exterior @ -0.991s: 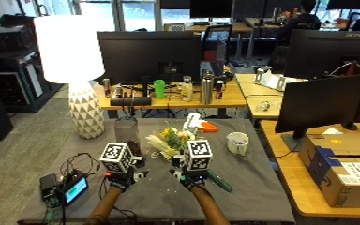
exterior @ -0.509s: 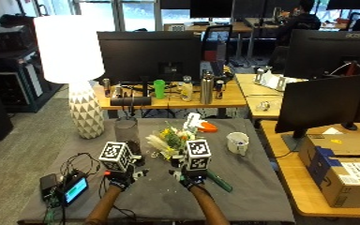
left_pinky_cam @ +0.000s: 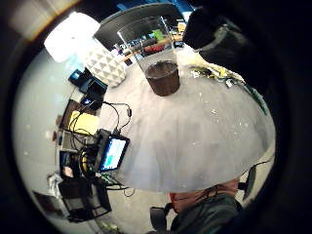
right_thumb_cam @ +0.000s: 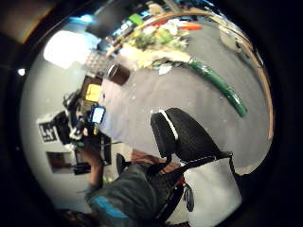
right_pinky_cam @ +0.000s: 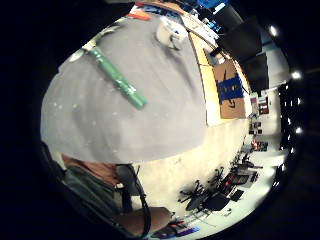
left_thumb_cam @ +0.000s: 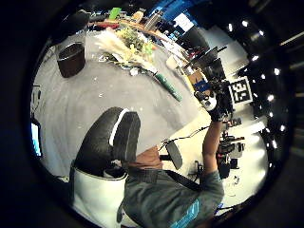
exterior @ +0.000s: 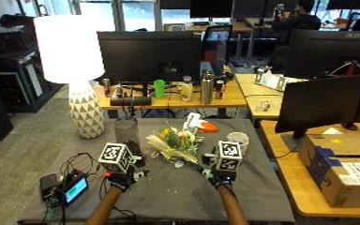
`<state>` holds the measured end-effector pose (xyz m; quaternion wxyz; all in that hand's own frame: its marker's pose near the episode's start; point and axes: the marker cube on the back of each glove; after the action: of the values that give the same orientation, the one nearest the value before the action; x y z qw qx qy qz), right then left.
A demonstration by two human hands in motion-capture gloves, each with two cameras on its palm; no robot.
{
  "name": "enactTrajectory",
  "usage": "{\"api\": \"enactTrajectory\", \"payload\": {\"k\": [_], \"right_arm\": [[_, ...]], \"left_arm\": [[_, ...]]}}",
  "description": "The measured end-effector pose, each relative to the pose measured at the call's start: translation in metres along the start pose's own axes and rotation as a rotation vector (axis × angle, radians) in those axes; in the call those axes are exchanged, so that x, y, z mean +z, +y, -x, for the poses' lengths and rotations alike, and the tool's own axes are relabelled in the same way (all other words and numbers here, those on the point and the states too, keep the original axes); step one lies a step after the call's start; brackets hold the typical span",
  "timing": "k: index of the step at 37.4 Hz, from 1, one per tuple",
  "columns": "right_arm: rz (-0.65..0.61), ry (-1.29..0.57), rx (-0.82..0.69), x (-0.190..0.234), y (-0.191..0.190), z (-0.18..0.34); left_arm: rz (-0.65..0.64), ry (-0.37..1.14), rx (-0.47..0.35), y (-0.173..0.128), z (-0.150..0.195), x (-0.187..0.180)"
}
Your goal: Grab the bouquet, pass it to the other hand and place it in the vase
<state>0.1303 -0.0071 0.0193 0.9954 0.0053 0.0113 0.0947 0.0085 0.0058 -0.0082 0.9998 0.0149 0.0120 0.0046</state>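
I see the bouquet (exterior: 179, 143) lying flat on the grey table (exterior: 168, 197), its pale and yellow blooms fanned out toward the vase (exterior: 126, 130) and its green-wrapped stem (right_pinky_cam: 117, 78) running back toward my right hand (exterior: 221, 179). In the outside view the stem disappears under that hand, so the hand sits right at the stem end; my left hand (exterior: 121, 177) is near the bouquet's other side, apart from the blooms. The right little finger side palm view shows the stem lying bare on the cloth beneath the palm, with no finger across it.

The vase is a tall clear glass with a dark base, standing upright on the table beyond my left hand and just beside the flower heads. A white mug (exterior: 237, 139) stands past the right hand, and an orange-and-white object (exterior: 200, 124) lies at the table's far edge. A small device with a lit screen (exterior: 75, 188) and its tangle of cables sits on the near left corner of the table. Left of the table a white lamp (exterior: 74, 70) with a patterned base stands on the floor. Behind is a wooden desk (exterior: 174, 98) with a monitor (exterior: 149, 54), bottles and a green cup (exterior: 160, 89); cardboard boxes (exterior: 342, 161) rest on a desk to the right.

I cannot tell how far either hand's fingers are spread: the outside view covers them, and the thumb (right_thumb_cam: 182, 135) in the right thumb side palm view touches nothing. Neither hand visibly holds anything.
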Motion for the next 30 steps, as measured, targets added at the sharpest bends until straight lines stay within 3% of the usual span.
{"api": "enactTrajectory", "payload": {"k": [10,19,27,30], "right_arm": [[-0.053,-0.130,0.181,0.053,-0.038,-0.072],[0.105,-0.146,0.256,0.137,-0.064,-0.086],[0.158,-0.074,0.329,0.112,-0.024,-0.054],[0.156,-0.057,0.335,0.118,-0.029,-0.050]], "left_arm": [[-0.013,-0.006,0.006,0.002,-0.006,0.001],[0.000,-0.019,-0.004,0.003,-0.004,0.004],[0.018,-0.012,-0.018,0.003,0.001,0.012],[0.024,-0.005,-0.024,0.004,0.002,0.016]]}}
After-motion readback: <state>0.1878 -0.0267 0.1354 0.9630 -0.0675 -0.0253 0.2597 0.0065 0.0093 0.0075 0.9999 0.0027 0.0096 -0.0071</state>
